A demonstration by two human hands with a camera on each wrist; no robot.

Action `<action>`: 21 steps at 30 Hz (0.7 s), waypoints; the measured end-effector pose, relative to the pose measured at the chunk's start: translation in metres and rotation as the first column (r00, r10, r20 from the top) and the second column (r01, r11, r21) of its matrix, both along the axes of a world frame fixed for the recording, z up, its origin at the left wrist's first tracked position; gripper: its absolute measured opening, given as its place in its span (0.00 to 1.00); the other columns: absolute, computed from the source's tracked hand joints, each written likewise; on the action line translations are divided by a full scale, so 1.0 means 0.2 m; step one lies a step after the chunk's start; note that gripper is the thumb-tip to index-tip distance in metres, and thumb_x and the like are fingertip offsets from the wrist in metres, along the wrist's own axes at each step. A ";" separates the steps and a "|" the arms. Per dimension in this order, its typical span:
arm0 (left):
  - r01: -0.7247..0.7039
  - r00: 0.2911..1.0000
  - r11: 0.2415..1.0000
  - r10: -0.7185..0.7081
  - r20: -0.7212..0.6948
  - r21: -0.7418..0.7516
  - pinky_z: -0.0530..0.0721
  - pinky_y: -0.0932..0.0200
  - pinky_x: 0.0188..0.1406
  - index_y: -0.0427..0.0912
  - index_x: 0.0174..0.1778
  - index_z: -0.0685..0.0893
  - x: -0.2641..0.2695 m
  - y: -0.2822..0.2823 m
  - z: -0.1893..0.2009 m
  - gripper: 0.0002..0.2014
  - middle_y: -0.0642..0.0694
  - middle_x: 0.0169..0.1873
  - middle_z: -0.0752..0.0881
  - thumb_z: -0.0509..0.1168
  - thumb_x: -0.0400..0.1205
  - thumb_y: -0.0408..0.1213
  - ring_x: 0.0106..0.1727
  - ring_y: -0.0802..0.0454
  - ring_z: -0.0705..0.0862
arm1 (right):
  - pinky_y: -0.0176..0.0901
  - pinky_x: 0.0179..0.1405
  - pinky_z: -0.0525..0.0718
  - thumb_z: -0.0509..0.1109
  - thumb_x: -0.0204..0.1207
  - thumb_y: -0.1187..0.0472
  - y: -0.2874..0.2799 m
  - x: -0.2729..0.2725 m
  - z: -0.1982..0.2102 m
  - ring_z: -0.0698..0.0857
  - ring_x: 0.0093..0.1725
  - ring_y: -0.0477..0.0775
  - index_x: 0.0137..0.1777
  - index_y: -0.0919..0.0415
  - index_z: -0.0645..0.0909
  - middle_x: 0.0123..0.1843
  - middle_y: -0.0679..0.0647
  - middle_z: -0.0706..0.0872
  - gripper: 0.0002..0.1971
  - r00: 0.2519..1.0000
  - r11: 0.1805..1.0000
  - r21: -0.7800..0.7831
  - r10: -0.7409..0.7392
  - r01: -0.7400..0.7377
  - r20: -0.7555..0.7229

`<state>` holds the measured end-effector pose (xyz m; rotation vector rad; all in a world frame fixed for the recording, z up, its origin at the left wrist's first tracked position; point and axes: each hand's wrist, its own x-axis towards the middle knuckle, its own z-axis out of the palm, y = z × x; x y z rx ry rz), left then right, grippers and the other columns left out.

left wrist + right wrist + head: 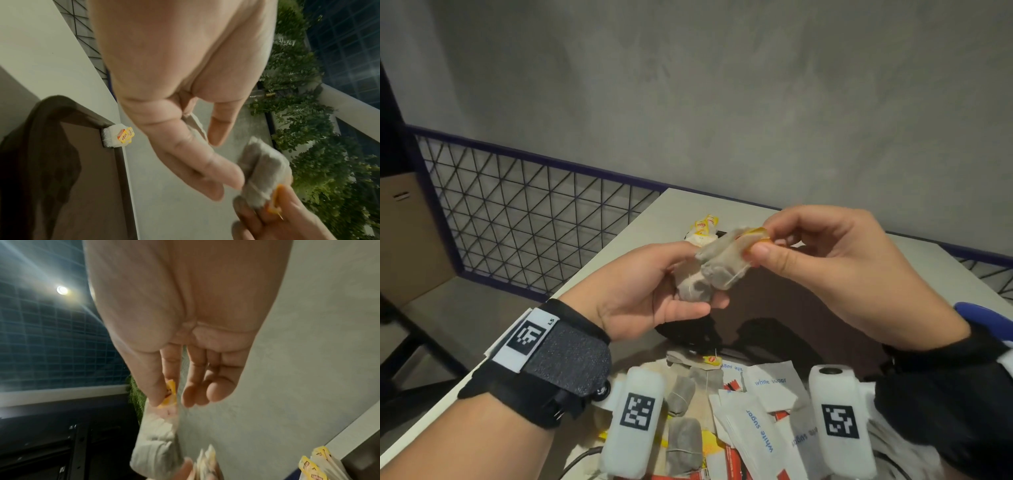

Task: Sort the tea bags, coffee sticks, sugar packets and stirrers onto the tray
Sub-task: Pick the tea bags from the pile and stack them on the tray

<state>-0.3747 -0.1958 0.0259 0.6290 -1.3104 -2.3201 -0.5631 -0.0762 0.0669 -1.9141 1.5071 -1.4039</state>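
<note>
A small clump of tea bags (714,270) is held above the dark tray (784,308), between the two hands. The left hand (650,291) is cupped under the lower bags, its fingers curled round them. The right hand (835,263) is closed in a pinch: the yellow tag (755,236) of the uppermost bag is nipped between thumb and forefinger, the other fingers being loosely bent and free. In the right wrist view the tag (169,394) is seen at the thumb tip, with the pale bag hanging below it.

A stack of tea bags (703,229) with yellow tags is already set at the far edge of the tray, against its rim. The unsorted pile lies at the near edge of the table (619,240): loose tea bags (683,442), white sugar packets (763,431) and red-and-white sticks, partly hidden by the wrist cameras. No stirrers can be made out.

The bags appear to be tangled by their strings, and one is probably being drawn clear. If the tag is pulled too hard, the string could be torn from the bag or the thin paper split, and tea spilled. If the left grip is slackened, the lower bags could be dropped onto the tray out of order.
</note>
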 end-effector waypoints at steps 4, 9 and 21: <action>-0.203 0.978 0.976 0.205 -0.025 0.076 0.92 0.58 0.28 0.27 0.70 0.81 0.00 -0.05 -0.01 0.18 0.32 0.48 0.92 0.63 0.87 0.33 0.40 0.41 0.95 | 0.44 0.27 0.84 0.78 0.69 0.60 0.00 -0.03 0.05 0.85 0.31 0.55 0.45 0.73 0.86 0.36 0.66 0.89 0.14 0.987 0.997 0.072 -0.026 0.015 0.156; -0.327 0.941 0.937 0.335 -0.047 0.119 0.93 0.53 0.30 0.29 0.79 0.71 0.03 -0.11 -0.02 0.24 0.27 0.44 0.93 0.52 0.85 0.24 0.45 0.33 0.95 | 0.51 0.31 0.86 0.78 0.76 0.63 -0.16 -0.11 0.10 0.87 0.34 0.59 0.47 0.69 0.85 0.38 0.69 0.91 0.09 0.987 0.947 0.298 -0.075 0.116 -0.144; -0.402 0.912 0.914 0.405 0.063 -0.044 0.91 0.52 0.29 0.35 0.72 0.77 0.08 -0.17 -0.02 0.21 0.38 0.49 0.95 0.53 0.84 0.26 0.46 0.39 0.96 | 0.42 0.38 0.88 0.78 0.78 0.66 -0.58 -0.12 -0.01 0.87 0.39 0.52 0.47 0.62 0.82 0.43 0.65 0.90 0.06 0.955 0.800 0.565 -0.031 0.200 -0.293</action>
